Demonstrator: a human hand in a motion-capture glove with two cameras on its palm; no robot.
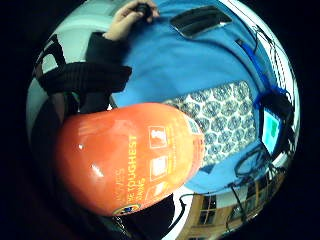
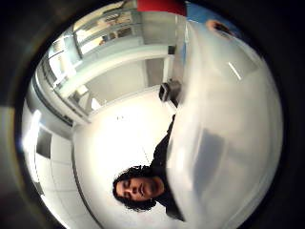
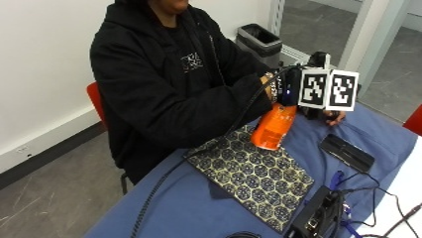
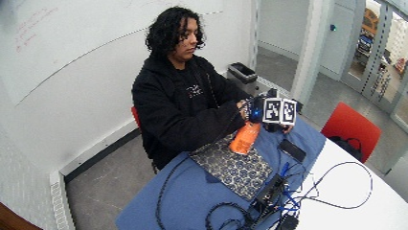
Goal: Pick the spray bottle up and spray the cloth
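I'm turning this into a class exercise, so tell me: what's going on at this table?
A person seated at a blue-covered table holds an orange spray bottle up in the gloved right hand. The bottle hangs above the near edge of a patterned cloth lying flat on the table. The bare hand rests on the table behind the bottle. A black case lies beside the cloth. Whether any spray has come out cannot be seen.
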